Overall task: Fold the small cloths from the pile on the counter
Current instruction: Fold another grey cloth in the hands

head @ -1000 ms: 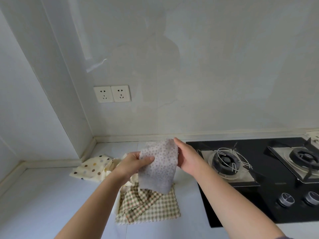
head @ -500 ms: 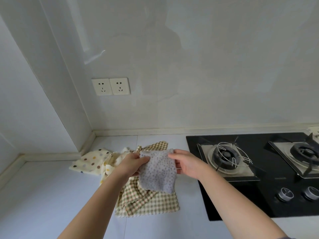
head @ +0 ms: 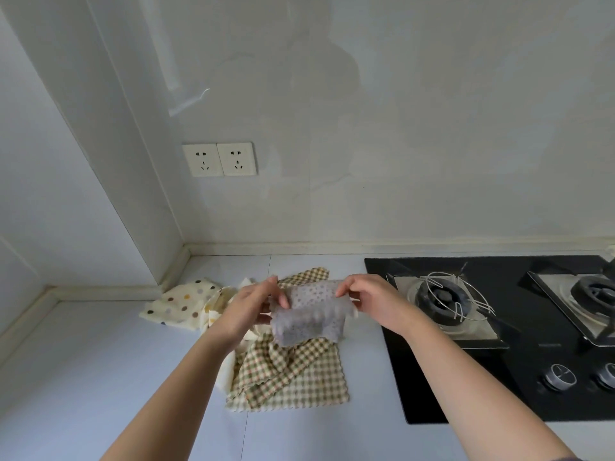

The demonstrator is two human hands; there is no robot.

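Folding the small grey cloth (head: 309, 314) in the air was the step in hand, as I judged it. To do it well, the two upper corners needed to meet exactly, with the edges lined up before any crease was pressed. The cloth looked thin and soft, so it would probably sag in the middle. A gentle pull between the hands would hold it flat, and laying it down on the counter (head: 100, 377) to the left of the stove (head: 466, 387) would give a cleaner crease. The left hand (head: 253, 307) pinched the cloth's left upper edge between thumb and fingers, and the right hand (head: 369, 301) pinched the right upper edge in the same way, so both hands gripped this one cloth. The cloth was stretched between them and seemed doubled over along the top, and the rest hung down below the fingers. It was held up a little to the left of the stove, directly over a checked cloth (head: 293, 371) that lay crumpled on the counter just beside the stove's left edge. A cream cloth with coloured dots (head: 179, 304) lay farther left of the stove, touching the checked one, and both of these looked not yet folded.
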